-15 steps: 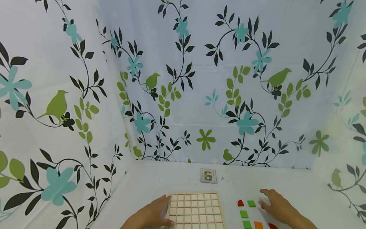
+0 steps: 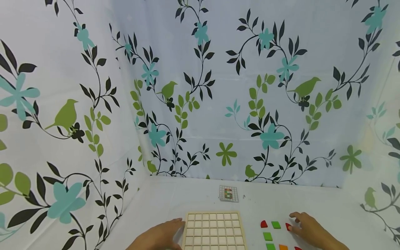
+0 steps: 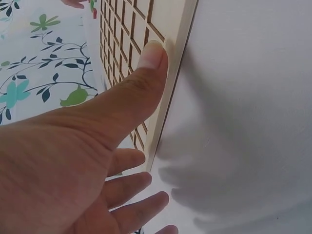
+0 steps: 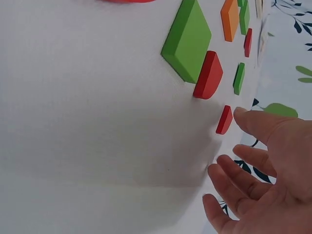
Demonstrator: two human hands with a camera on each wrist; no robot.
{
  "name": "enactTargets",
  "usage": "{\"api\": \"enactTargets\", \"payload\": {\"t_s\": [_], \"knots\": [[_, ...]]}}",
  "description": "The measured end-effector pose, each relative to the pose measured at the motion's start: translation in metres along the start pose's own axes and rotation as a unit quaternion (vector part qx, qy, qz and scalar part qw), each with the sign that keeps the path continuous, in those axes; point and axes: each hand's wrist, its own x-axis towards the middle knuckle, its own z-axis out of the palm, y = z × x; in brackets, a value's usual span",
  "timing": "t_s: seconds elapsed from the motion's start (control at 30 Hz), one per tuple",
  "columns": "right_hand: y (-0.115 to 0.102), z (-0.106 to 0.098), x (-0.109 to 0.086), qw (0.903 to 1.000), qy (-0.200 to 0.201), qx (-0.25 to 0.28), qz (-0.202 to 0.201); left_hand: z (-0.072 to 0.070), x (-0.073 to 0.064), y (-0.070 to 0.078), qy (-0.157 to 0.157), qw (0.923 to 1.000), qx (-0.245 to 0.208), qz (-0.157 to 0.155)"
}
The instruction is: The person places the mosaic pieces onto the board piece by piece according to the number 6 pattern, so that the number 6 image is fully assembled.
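A shallow wooden grid board (image 2: 213,224) lies on the white cloth, and its visible compartments hold nothing. My left hand (image 2: 162,234) is at its left edge. In the left wrist view the thumb (image 3: 152,56) lies at the board's rim (image 3: 181,29), the other fingers spread loosely beside it. On the right, my right hand (image 2: 307,229) hovers by a small red piece with a curved edge (image 2: 288,226). In the right wrist view the thumb is close to that red piece (image 4: 224,120); whether they touch I cannot tell. Nothing lies between the loosely bent fingers.
Between board and right hand lie a red piece (image 2: 264,224), several green squares (image 2: 276,225) and an orange piece (image 2: 283,247). A gridded card with a small coloured pattern (image 2: 228,193) lies behind the board. Patterned curtains (image 2: 200,104) surround the white surface.
My left hand has shifted slightly left, its thumb drawing back at the board's edge. The right hand has moved slightly right, leaving more of the red piece visible. The view has tilted a little.
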Motion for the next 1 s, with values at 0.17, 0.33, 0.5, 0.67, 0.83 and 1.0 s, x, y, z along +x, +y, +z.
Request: {"api": "enactTargets", "payload": {"t_s": [0.17,0.33,0.5,0.67,0.83,1.0], "knots": [[0.000,0.001,-0.001,0.9996,-0.013,0.024,0.003,0.006,-0.005,-0.001,0.002,0.9978,-0.046,-0.048],[-0.002,0.002,0.000,0.9994,-0.017,0.031,0.006,0.008,-0.008,-0.001,0.002,0.9970,-0.060,-0.050],[-0.004,0.001,0.000,0.9994,-0.009,0.034,-0.004,0.005,-0.007,0.001,0.003,0.9991,-0.038,-0.019],[0.001,0.006,0.002,0.9987,0.004,0.047,-0.017,0.004,-0.008,0.001,-0.001,1.0000,0.003,0.004],[0.007,0.010,0.005,0.9982,0.020,0.052,-0.022,0.004,-0.004,0.000,-0.015,0.9996,0.019,0.017],[0.008,0.013,0.005,0.9978,0.028,0.057,-0.022,0.003,-0.002,-0.001,-0.022,0.9995,0.018,0.016]]}}
